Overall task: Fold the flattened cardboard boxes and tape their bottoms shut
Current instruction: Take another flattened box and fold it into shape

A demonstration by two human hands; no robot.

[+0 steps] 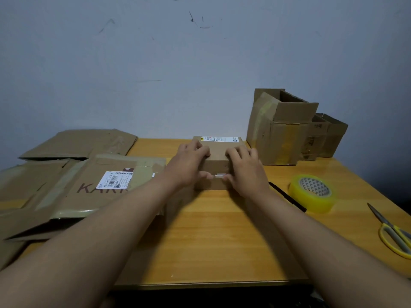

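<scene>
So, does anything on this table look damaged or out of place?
Mostly the tall brown cardboard box at the back right: its left wall bulges and creases, with yellowed tape peeling along it, so it stands crooked. The flattened cardboard sheets on the left overhang the wooden table edge. Both hands rest on the small brown box.

The desk (211, 241) is honey-yellow wood with a faint grain. The box (216, 162) is plain brown with a white and yellow label. The flat cardboard (89, 183) is tan with maroon letters and a white barcode sticker. The tape (312, 193) is translucent yellow, its core triangle-patterned. The scissors (393, 234) are grey with yellow handles. The wall (178, 74) is pale grey-blue, scuffed dark.
</scene>
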